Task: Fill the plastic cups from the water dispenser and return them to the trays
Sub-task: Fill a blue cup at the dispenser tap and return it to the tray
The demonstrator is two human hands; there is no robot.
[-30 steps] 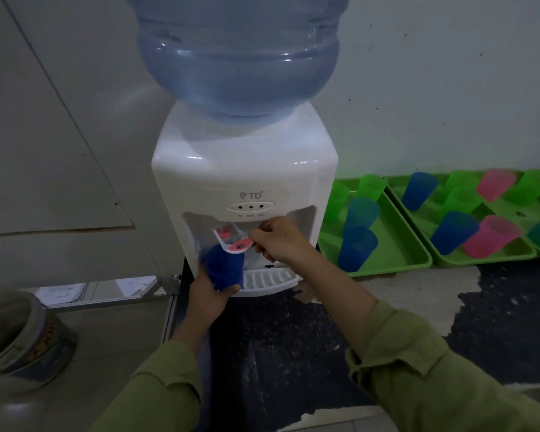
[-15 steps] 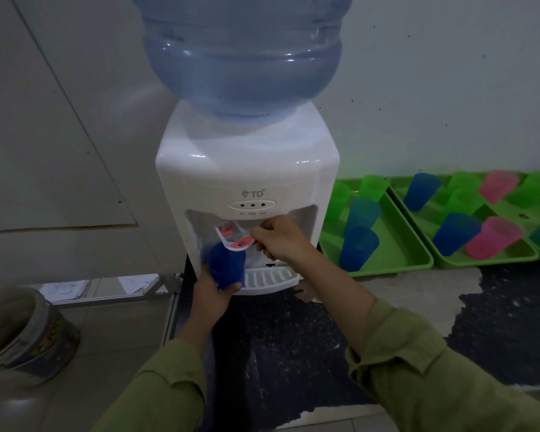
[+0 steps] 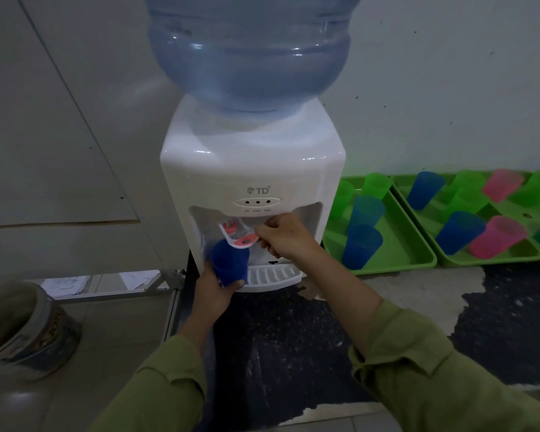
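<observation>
Under the tap (image 3: 243,240), one blue cup (image 3: 230,265)

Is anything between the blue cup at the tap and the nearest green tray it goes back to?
Yes. The right hand, pinching the tap lever, and its forearm lie just right of the blue cup held by the left hand. Past them, the right wall of the dispenser stands before the nearest green tray.

Just above the right hand's (image 3: 282,233) pinch on the tap lever (image 3: 242,240), the water dispenser (image 3: 253,163) reads "TD" in grey beside a small emblem. Beneath that sit tiny captions under three indicator dots (image 3: 257,201), too small to read. Far left of the left hand's (image 3: 214,291) grip on the blue cup (image 3: 230,265), a bucket (image 3: 35,332) shows blurred, unreadable lettering.
</observation>
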